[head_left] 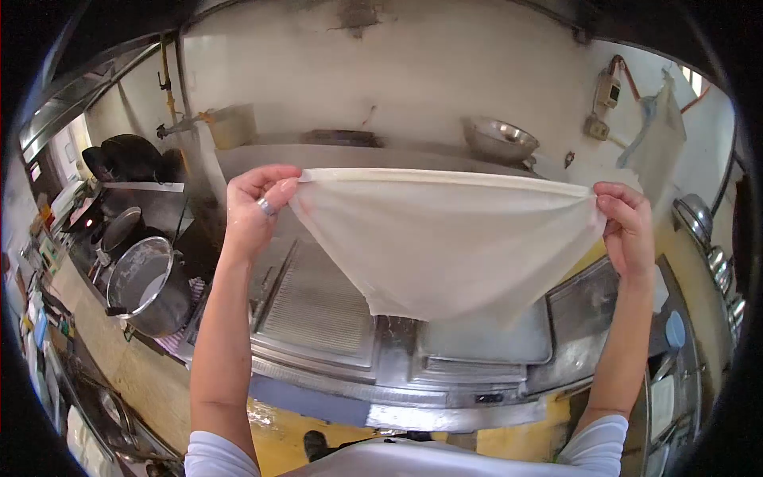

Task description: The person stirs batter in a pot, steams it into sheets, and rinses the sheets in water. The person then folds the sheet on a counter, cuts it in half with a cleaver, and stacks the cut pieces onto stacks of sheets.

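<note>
We see a wide view bowed like a fisheye, its corners sunk in black. Soft, even light lies on the wall (381,87); brighter patches show at an opening (79,135) far left and a window (693,81) upper right. Glare whitens the front edge of the counter (457,416). We find the cloth's (453,246) lower edge blurred.

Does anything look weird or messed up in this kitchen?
Yes: high on the pale wall there's a dark, ragged patch. It looks odd against the plainer wall around it; I can't tell if it's dirt or damage. The cloth between the left hand and right hand shows no obvious tear.
</note>
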The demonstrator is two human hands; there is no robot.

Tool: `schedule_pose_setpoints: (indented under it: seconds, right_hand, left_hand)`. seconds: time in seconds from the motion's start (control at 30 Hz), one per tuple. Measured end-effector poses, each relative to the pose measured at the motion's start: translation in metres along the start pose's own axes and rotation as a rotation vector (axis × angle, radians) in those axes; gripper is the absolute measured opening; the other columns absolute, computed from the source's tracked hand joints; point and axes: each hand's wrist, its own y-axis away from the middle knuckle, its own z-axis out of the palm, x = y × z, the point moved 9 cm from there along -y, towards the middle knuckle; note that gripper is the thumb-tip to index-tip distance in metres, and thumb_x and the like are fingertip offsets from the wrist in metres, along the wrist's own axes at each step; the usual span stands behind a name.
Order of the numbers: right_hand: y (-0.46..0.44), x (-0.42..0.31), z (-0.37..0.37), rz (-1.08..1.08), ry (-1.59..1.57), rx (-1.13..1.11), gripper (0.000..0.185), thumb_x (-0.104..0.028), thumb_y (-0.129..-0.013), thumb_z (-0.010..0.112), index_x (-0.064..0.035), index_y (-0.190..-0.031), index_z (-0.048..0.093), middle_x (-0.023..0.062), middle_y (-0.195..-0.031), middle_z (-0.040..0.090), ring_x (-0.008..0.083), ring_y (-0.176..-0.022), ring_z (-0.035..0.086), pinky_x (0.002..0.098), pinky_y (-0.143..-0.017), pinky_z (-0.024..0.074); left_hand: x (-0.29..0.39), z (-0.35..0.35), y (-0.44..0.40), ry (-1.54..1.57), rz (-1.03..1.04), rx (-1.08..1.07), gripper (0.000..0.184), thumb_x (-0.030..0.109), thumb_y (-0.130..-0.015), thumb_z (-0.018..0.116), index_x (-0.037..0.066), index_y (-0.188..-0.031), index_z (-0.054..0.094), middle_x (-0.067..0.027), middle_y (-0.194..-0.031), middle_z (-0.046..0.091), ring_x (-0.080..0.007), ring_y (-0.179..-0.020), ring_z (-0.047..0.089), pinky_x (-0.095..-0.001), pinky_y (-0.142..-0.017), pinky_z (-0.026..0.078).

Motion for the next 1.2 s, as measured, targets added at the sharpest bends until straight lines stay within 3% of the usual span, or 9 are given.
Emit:
schedule_pose_setpoints:
  seconds: [0.1, 0.17, 0.27, 0.43, 0.6, 0.8, 0.9, 1.2]
  right_hand:
    - [0.025, -0.025, 0.078, -0.052, 0.131, 0.141, 0.025, -0.004, -0.089, 0.067, 0.0070, -0.111, 0.070, 0.0054, -0.089, 0.071, 0.0117, -0.078, 0.067, 0.0275, -0.071, 0.0555]
    - [0.031, -0.028, 0.114, -0.070, 0.345, 0.142, 0.021, -0.005, -0.091, 0.067, 0.0059, -0.109, 0.071, 0.0045, -0.087, 0.071, 0.0119, -0.077, 0.066, 0.0282, -0.071, 0.0554]
    - [0.035, -0.024, 0.169, -0.069, 0.503, 0.125, 0.019, -0.008, -0.093, 0.067, 0.0049, -0.106, 0.072, 0.0045, -0.086, 0.070, 0.0122, -0.076, 0.065, 0.0289, -0.071, 0.0553]
    - [0.048, -0.020, 0.250, -0.005, 0.501, 0.133, 0.017, -0.009, -0.096, 0.065, 0.0051, -0.104, 0.070, 0.0049, -0.084, 0.070, 0.0115, -0.073, 0.065, 0.0292, -0.066, 0.0558]
    - [0.065, -0.029, 0.311, 0.015, 0.427, 0.090, 0.016, -0.007, -0.097, 0.064, 0.0050, -0.106, 0.069, 0.0053, -0.083, 0.070, 0.0096, -0.069, 0.064, 0.0270, -0.060, 0.0571]
    - [0.086, -0.041, 0.340, 0.059, 0.468, 0.066, 0.015, -0.007, -0.097, 0.063, 0.0055, -0.105, 0.068, 0.0056, -0.082, 0.069, 0.0098, -0.068, 0.065, 0.0250, -0.058, 0.0572]
    - [0.099, -0.046, 0.348, 0.077, 0.464, 0.077, 0.014, -0.006, -0.097, 0.063, 0.0055, -0.104, 0.068, 0.0061, -0.083, 0.069, 0.0104, -0.069, 0.066, 0.0248, -0.058, 0.0575]
    - [0.133, -0.039, 0.338, 0.123, 0.426, 0.093, 0.012, -0.003, -0.096, 0.063, 0.0057, -0.104, 0.067, 0.0079, -0.085, 0.070, 0.0121, -0.071, 0.068, 0.0261, -0.061, 0.0591]
  left_hand:
    - [0.029, -0.046, 0.004, -0.224, 0.032, 0.045, 0.019, 0.003, -0.090, 0.076, -0.002, -0.108, 0.074, -0.0027, -0.089, 0.072, -0.0086, -0.078, 0.064, -0.0236, -0.070, 0.050]
    - [0.046, -0.075, 0.004, -0.273, 0.075, 0.042, 0.022, 0.009, -0.092, 0.077, -0.004, -0.111, 0.074, -0.0004, -0.084, 0.071, -0.0062, -0.074, 0.061, -0.0225, -0.070, 0.048]
    - [0.053, -0.135, -0.003, -0.612, 0.142, 0.041, 0.020, 0.010, -0.095, 0.074, -0.003, -0.110, 0.074, 0.0001, -0.083, 0.070, -0.0054, -0.073, 0.058, -0.0219, -0.068, 0.047]
    - [0.064, -0.204, 0.004, -0.540, 0.104, 0.146, 0.021, 0.019, -0.100, 0.070, -0.002, -0.100, 0.071, 0.0027, -0.074, 0.063, -0.0043, -0.067, 0.052, -0.0223, -0.062, 0.043]
    - [0.056, -0.268, 0.007, -0.456, 0.114, 0.211, 0.020, 0.017, -0.100, 0.069, -0.003, -0.100, 0.069, -0.0013, -0.073, 0.067, -0.0063, -0.062, 0.059, -0.0244, -0.056, 0.047]
    - [0.061, -0.297, 0.012, -0.480, 0.134, 0.234, 0.017, 0.014, -0.102, 0.066, -0.003, -0.102, 0.069, -0.0017, -0.077, 0.067, -0.0072, -0.064, 0.060, -0.0250, -0.058, 0.049]
    - [0.057, -0.305, 0.013, -0.446, 0.120, 0.229, 0.019, 0.017, -0.105, 0.062, -0.001, -0.104, 0.070, 0.0031, -0.088, 0.065, -0.0039, -0.078, 0.053, -0.0199, -0.070, 0.043]
    - [0.083, -0.316, 0.032, -0.513, 0.216, 0.278, 0.025, 0.023, -0.105, 0.063, -0.001, -0.109, 0.069, 0.0026, -0.096, 0.064, -0.0041, -0.086, 0.053, -0.0191, -0.077, 0.042]
